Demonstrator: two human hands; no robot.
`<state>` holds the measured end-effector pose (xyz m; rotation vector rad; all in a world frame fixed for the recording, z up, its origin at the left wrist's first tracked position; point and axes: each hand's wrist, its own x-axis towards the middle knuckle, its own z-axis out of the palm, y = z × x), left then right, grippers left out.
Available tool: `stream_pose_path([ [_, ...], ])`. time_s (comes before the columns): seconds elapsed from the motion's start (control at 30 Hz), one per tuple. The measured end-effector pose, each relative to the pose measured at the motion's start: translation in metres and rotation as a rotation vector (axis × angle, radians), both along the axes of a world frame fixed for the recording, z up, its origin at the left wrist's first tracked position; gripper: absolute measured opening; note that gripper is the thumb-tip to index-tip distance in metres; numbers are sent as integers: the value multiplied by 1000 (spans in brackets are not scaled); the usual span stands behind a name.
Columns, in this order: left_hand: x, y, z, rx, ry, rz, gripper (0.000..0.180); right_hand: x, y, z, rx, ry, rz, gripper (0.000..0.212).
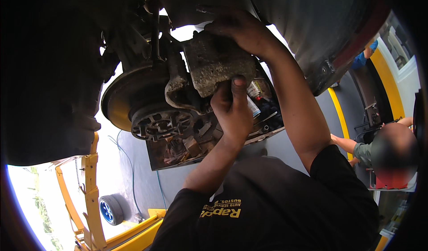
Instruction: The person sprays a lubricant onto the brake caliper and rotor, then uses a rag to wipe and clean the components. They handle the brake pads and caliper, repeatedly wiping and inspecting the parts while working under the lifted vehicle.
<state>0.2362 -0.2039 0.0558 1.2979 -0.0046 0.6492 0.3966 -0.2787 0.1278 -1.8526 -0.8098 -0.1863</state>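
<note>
A grey, rough-surfaced brake caliper (219, 66) is held between my two hands, beside the metal bracket (177, 88) next to the brake disc (117, 100). My left hand (232, 110) grips its lower edge, thumb pressed up against the near face and the other fingers partly hidden. Over the caliper's upper end curls my right hand (243, 31), its fingertips in shadow. Left of the caliper, the disc carries a wheel hub (162, 124) with no wheel on it. Whether the caliper touches the bracket I cannot tell.
Below the hub lies a tray (171, 165) with tools, boxes and spray cans (255, 89). A yellow lift post (90, 193) stands at left, near a wheel (110, 210) and a hose (129, 162). Dark bodywork (307, 23) hangs overhead. Another person (364, 153) is at right.
</note>
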Motion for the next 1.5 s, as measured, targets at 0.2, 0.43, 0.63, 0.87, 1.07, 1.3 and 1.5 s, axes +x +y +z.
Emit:
stream_pose_path([
  [0.2,4,1,3,-48,-42,29,38,25,1,-15,-97,-495,-51,46],
  [0.43,-5,7,6,-37,78,-97,38,20,1,-19,-121,-206,-128,48],
  [0.63,-28,37,23,609,145,-21,32,-11,12,-35,319,193,-112,48],
  [0.87,-94,90,81,1202,139,148,52,-21,28,-67,414,482,43,44],
  [1.07,-44,123,86,1419,12,411,78,-10,43,-90,207,24,12,55],
  [1.3,-41,122,74,1272,67,424,92,13,41,-84,503,475,503,57],
  [1.5,-40,118,67,1265,62,467,89,28,38,-88,512,394,552,46],
])
